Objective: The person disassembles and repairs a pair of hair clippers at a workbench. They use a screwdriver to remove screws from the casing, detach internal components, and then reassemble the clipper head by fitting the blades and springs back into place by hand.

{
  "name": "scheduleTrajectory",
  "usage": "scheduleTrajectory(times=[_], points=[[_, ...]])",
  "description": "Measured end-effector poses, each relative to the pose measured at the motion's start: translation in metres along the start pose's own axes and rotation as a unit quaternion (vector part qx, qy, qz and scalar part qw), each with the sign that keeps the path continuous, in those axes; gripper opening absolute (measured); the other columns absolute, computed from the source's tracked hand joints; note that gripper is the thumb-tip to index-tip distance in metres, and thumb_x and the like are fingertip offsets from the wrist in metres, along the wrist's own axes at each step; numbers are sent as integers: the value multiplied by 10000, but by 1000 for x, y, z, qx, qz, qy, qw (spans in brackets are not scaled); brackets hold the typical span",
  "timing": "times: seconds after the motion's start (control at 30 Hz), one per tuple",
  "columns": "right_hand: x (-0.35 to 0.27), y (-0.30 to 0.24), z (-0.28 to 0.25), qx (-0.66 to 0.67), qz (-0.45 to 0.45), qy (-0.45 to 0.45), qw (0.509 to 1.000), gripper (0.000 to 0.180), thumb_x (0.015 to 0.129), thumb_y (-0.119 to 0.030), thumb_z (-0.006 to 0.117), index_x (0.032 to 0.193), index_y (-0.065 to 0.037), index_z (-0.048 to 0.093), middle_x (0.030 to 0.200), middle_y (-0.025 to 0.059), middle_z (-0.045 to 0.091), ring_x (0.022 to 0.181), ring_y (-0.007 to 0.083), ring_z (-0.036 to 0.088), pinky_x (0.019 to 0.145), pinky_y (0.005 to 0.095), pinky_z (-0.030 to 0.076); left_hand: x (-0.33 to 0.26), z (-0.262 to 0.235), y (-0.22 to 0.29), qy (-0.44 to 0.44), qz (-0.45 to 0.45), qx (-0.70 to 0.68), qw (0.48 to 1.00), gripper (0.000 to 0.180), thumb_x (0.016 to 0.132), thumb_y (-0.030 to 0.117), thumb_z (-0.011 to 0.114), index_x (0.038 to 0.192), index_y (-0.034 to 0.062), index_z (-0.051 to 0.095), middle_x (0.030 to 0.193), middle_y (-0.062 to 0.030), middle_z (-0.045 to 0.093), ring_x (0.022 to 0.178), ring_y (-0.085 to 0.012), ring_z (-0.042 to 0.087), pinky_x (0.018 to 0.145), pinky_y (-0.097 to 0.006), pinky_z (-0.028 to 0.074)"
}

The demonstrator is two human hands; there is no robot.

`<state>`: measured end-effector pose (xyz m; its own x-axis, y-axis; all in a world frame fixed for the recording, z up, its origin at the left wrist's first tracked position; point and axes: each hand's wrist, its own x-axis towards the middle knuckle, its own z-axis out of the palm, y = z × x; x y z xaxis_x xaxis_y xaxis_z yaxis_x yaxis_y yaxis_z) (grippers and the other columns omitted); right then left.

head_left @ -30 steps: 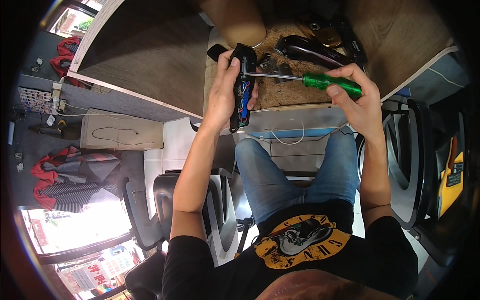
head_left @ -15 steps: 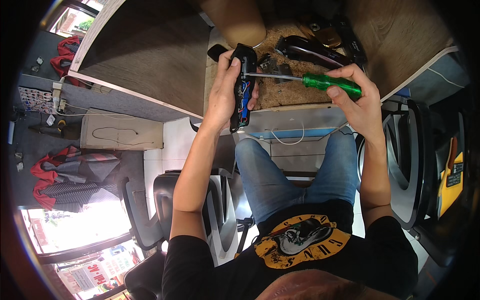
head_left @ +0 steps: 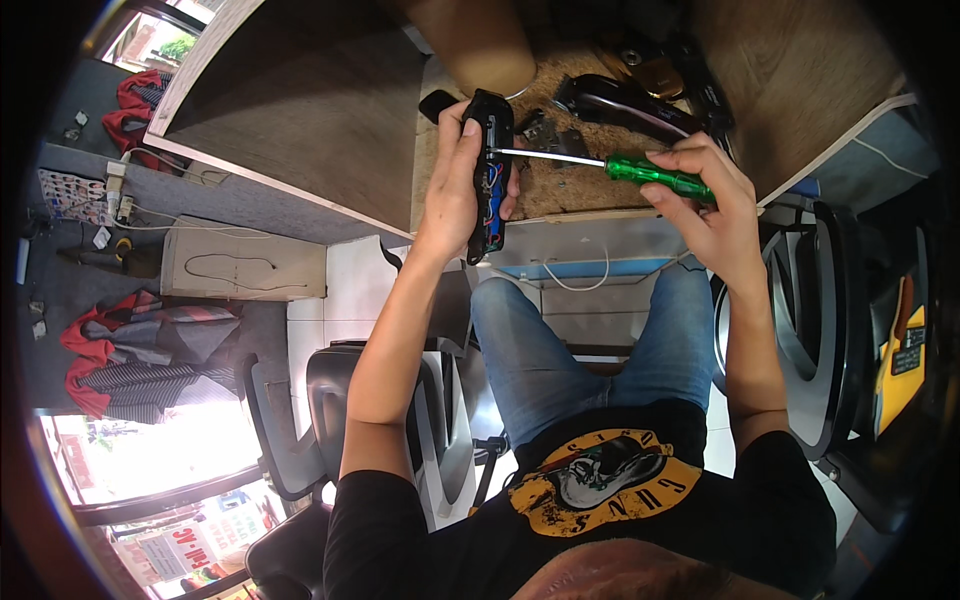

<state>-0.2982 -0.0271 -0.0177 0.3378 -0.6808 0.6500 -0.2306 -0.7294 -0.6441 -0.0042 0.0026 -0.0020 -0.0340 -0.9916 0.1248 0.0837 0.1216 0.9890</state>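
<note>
My left hand (head_left: 455, 185) is wrapped round an opened black hair clipper body (head_left: 491, 130), held upright with its inside showing. Coloured wires and a blue cell (head_left: 493, 200) lie in its lower half. My right hand (head_left: 715, 200) grips the green see-through handle of a screwdriver (head_left: 655, 175). The screwdriver's metal shaft runs left, and its tip meets the inside of the clipper body above the wires. Behind them, a dark, glossy hair clipper (head_left: 625, 108) lies on the worn wooden shelf (head_left: 560, 200). Small dark parts (head_left: 560, 140) sit beside it.
A brown cylinder (head_left: 490, 50) stands at the back of the shelf. Gold and black clippers (head_left: 655, 75) lie at the back right. Wooden side panels (head_left: 290, 100) bound the shelf. A white cable (head_left: 590, 285) hangs below its front edge. Black chairs (head_left: 335, 385) stand on both sides.
The screwdriver handle has turned in my right hand, and my fingers have shifted on it. The clipper body has tilted slightly; the screwdriver tip stays inside it.
</note>
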Motion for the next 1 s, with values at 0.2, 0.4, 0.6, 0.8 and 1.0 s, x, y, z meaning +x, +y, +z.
scheduleTrajectory(times=[0.2, 0.4, 0.6, 0.8, 1.0], points=[[6, -10, -8, -121, -90, -9, 988, 289, 903, -184, 885, 1082, -14, 736, 859, 111, 746, 625, 241, 695, 543, 348, 497, 2, -2, -3, -5, -4, 10, 1000, 361, 1189, 351, 362, 1447, 100, 385, 1094, -141, 656, 656, -152, 605, 487, -275, 495], [17, -37, -13, -142, -34, -52, 988, 297, 890, -212, 893, 1011, -29, 693, 844, 111, 759, 664, 287, 741, 591, 362, 563, 3, -3, -3, -17, -6, 22, 1000, 358, 1191, 348, 356, 1456, 108, 384, 1092, -135, 659, 651, -149, 601, 499, -276, 494], [22, -41, -12, -189, -137, -33, 972, 329, 872, -218, 909, 1006, -36, 669, 832, 107, 755, 652, 286, 734, 574, 369, 551, 1, -1, -3, -10, -1, 28, 1000, 365, 1199, 373, 343, 1454, 114, 381, 1083, -130, 650, 639, -145, 590, 506, -274, 488], [24, -54, -15, -89, 63, -83, 991, 285, 941, -222, 870, 959, -13, 677, 681, 119, 671, 582, 237, 659, 555, 337, 501, 1, -3, -2, -26, -21, 61, 998, 363, 1204, 382, 340, 1451, 117, 372, 1044, -124, 646, 607, -148, 571, 499, -277, 479], [14, -26, -10, -2, 235, -117, 965, 319, 994, -299, 823, 943, -13, 693, 647, 74, 625, 599, 142, 512, 580, 327, 430, 4, -3, -4, -36, -2, 29, 999, 360, 1199, 394, 350, 1431, 121, 388, 1036, -133, 643, 618, -154, 572, 481, -279, 473]])
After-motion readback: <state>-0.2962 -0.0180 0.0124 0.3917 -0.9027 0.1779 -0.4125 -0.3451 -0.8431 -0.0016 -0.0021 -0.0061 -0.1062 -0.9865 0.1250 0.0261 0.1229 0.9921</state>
